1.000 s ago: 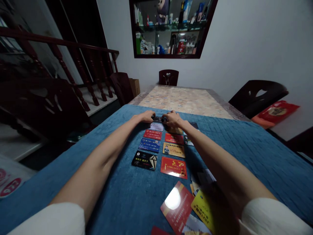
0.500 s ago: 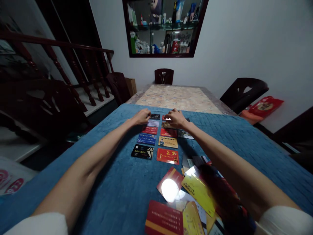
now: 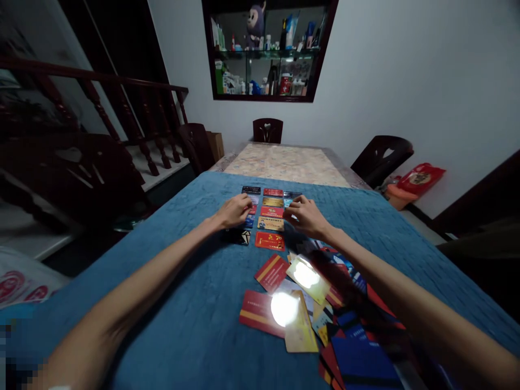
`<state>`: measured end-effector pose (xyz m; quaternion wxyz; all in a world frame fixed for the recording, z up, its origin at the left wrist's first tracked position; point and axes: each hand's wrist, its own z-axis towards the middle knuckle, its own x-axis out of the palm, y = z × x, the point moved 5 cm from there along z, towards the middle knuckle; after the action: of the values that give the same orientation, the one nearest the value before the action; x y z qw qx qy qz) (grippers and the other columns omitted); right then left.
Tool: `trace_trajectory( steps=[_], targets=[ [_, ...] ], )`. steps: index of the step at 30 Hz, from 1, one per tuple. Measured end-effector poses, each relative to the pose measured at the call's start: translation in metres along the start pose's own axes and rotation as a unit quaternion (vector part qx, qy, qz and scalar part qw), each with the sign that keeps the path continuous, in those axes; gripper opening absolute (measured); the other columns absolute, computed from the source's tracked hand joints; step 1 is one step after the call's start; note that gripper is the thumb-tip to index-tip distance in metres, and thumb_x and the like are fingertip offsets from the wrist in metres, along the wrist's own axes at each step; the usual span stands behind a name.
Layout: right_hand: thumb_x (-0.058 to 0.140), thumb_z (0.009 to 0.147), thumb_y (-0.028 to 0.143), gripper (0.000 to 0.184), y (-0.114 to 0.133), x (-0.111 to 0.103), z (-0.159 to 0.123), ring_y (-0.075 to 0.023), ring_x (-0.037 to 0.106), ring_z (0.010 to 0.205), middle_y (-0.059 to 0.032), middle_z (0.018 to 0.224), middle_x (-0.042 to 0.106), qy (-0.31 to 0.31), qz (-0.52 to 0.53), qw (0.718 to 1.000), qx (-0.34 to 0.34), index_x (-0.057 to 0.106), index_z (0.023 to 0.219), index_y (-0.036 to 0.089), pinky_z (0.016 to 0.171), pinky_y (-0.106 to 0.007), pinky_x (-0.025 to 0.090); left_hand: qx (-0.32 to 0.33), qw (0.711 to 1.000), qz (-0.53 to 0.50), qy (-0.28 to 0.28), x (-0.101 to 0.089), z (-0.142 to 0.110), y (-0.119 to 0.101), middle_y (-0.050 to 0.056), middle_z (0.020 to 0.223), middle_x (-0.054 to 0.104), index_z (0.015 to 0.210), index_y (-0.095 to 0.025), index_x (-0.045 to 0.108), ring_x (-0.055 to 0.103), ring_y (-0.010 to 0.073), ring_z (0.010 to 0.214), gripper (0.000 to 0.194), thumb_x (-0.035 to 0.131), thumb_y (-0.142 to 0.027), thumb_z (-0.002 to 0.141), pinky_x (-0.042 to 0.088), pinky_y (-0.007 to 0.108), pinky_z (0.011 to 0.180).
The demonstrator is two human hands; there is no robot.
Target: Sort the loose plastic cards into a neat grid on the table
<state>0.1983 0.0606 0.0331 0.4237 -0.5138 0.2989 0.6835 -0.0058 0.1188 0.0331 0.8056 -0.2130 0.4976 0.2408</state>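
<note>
Card rows (image 3: 272, 212) sit at 12 o'clock; L hand (image 3: 235, 210) at their 9, R hand (image 3: 305, 216) at their 3, fingers curled, can't tell if gripping. Poss. risk: low R forearm (image 3: 406, 287) drags loose pile (image 3: 324, 317) at rows' 5. L hand hides some cards; glare blanks pile text.

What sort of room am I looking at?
Probably a dining room in a home: a long table with dark chairs around it, and a wall cabinet of household bottles and jars beyond.
</note>
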Motion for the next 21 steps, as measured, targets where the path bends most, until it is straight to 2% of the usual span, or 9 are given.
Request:
trace_trajectory(
  steps=[5,9,15,21],
  targets=[
    [0.055,0.091,0.024,0.015,0.01,-0.005,-0.038,-0.0265,0.047,0.105,-0.0076,0.095,0.071,-0.042,0.015,0.999,-0.019,0.071,0.09,0.022,0.078,-0.036,0.03,0.034,0.999,-0.019,-0.001,-0.009,-0.024,-0.041,0.009,0.096,0.06,0.089,-0.016,0.06,0.057,0.02,0.088,0.013,0.047,-0.014,0.087,0.048,0.031,0.08],
    [0.056,0.091,0.022,0.015,0.019,-0.008,-0.067,-0.0263,0.048,0.106,-0.0073,0.096,0.07,-0.055,0.026,0.998,-0.028,0.07,0.093,0.023,0.08,-0.037,0.031,0.045,0.998,-0.039,0.012,-0.012,-0.035,-0.074,0.009,0.096,0.059,0.089,-0.016,0.059,0.056,0.0197,0.09,0.014,0.046,-0.014,0.089,0.047,0.031,0.08],
    [0.051,0.093,0.024,0.019,0.029,-0.011,-0.104,-0.0267,0.05,0.106,-0.0082,0.096,0.07,-0.057,0.033,0.998,-0.012,0.07,0.093,0.023,0.082,-0.04,0.033,0.055,0.996,-0.042,0.053,-0.001,-0.042,-0.116,0.009,0.096,0.059,0.087,-0.016,0.059,0.054,0.0198,0.091,0.016,0.045,-0.011,0.088,0.046,0.032,0.082],
    [0.052,0.095,0.026,0.018,0.037,-0.013,-0.128,-0.027,0.049,0.107,-0.0071,0.095,0.07,-0.074,0.039,0.996,0.008,0.069,0.095,0.023,0.083,-0.039,0.034,0.05,0.994,-0.03,0.092,0.013,-0.045,-0.146,0.009,0.098,0.059,0.088,-0.014,0.063,0.055,0.0204,0.092,0.015,0.049,-0.018,0.091,0.046,0.032,0.082]
  ],
)
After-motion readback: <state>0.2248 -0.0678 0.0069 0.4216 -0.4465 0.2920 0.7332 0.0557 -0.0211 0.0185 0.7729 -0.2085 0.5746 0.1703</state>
